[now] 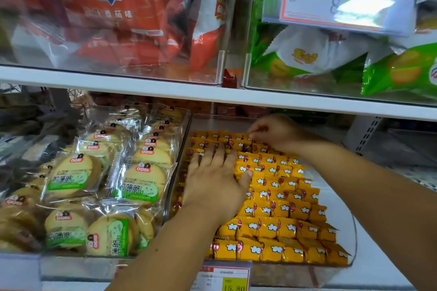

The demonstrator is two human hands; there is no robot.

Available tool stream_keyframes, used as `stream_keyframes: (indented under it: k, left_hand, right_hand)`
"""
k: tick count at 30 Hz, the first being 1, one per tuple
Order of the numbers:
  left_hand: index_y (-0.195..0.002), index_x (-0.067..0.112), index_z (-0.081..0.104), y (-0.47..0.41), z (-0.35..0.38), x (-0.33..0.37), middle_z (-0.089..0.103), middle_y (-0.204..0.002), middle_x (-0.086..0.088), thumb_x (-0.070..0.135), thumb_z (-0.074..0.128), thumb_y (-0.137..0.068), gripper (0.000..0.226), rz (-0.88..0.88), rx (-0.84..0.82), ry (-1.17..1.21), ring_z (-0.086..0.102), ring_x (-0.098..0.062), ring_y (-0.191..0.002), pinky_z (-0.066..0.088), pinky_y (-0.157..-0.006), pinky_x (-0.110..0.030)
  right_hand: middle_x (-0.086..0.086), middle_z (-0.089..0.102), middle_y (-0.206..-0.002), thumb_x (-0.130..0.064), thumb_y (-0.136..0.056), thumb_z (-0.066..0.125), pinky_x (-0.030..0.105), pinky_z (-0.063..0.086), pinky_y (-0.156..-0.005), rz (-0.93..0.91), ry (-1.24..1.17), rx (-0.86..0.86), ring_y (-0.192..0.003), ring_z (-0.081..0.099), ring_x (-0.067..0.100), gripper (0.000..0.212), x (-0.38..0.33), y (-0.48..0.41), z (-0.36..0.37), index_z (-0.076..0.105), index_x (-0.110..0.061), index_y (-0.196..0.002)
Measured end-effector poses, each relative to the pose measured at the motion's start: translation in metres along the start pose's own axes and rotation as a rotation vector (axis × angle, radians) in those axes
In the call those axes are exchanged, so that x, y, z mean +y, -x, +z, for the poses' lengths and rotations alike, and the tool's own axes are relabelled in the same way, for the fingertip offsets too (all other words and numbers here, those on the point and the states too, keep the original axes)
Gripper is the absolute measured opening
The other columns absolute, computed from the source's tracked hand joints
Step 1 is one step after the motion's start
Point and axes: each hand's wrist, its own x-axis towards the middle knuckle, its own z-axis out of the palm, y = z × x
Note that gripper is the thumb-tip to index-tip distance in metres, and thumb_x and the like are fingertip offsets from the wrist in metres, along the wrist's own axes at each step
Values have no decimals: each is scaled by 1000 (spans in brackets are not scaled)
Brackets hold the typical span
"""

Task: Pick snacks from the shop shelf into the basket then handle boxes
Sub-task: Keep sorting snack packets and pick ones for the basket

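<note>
Several small yellow snack packets (281, 208) lie in tidy rows in a clear bin (352, 238) on the lower shelf. My left hand (217, 179) lies flat on the left rows, fingers spread and pointing toward the back. My right hand (274, 132) reaches to the far rows, its fingertips pinched on the edge of one yellow packet (246, 137). No basket is in view.
Left of the bin, a clear tray holds several round biscuit packs (139, 179) with green labels. The white shelf board (165, 91) above carries red snack bags (118, 14) and green ones (399, 71). A price tag (224, 279) hangs at the front edge.
</note>
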Motion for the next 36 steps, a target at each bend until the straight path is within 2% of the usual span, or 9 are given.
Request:
stream_keyframes:
  k: [4,8,11,15,20,23,26,30,36]
  left_hand:
    - [-157,33,5,-1,-1,1,-1,-167,3,62,11,-99,65,-2,-9,1,-9,-19,-153,-4,-123,-46]
    - [-157,28,8,2,-4,2,8,-166,3,64,22,-98,70,-22,15,81,-1,-17,-153,-1,-124,-43]
    - [-154,21,17,5,-9,4,29,-159,0,67,41,-93,80,-68,95,240,22,-19,-149,12,-124,-41]
    - [-150,22,29,8,-19,5,49,-142,-2,50,57,-94,68,-107,164,479,41,-22,-136,34,-114,-39]
    - [-141,31,49,41,-40,-1,56,-133,7,35,61,-96,47,41,209,661,54,-12,-119,43,-97,-23]
    - [-125,38,61,74,-56,-6,68,-105,14,33,70,-90,36,66,133,896,68,-10,-84,57,-69,-26]
    - [-117,34,63,101,-63,-8,72,-91,6,27,75,-86,35,65,60,991,70,-13,-75,55,-57,-29]
    - [-100,45,59,125,-62,-14,69,-105,0,26,82,-76,38,40,34,1088,70,-23,-84,53,-59,-29]
    - [-112,14,63,143,-66,-31,73,-114,-7,17,73,-68,45,-57,-95,1391,73,-27,-96,61,-80,-41]
  right_hand:
    - [-4,64,-110,-32,-96,61,25,43,-83,-41,155,-101,-102,58,12,26,-27,-4,13,68,-20,-118]
    - [-1,60,-104,-27,-96,59,27,46,-82,-12,203,0,-96,56,15,16,-32,5,20,70,-18,-104]
    - [-1,59,-99,-25,-96,60,26,44,-71,31,24,131,-88,54,15,9,-32,27,17,66,-19,-99]
    - [-1,66,-100,-23,-96,61,33,51,-81,26,-176,302,-91,62,15,14,-41,72,2,67,-16,-106]
    - [-1,73,-86,-9,-96,60,9,50,-64,120,-753,351,-72,69,0,10,-57,143,-13,64,-16,-89]
    - [10,73,-91,-2,-96,56,24,58,-72,131,-1035,283,-81,74,19,10,-62,175,-15,60,-9,-90]
    - [15,72,-86,-8,-94,59,41,59,-73,167,-1204,156,-82,74,35,5,-71,197,-13,57,-8,-99]
    - [19,71,-85,-22,-76,69,36,60,-64,215,-1286,98,-77,73,37,36,-86,214,-4,53,-5,-104]
    - [17,73,-100,-8,-84,64,34,62,-74,223,-1363,71,-90,73,39,19,-80,221,11,56,-5,-101]
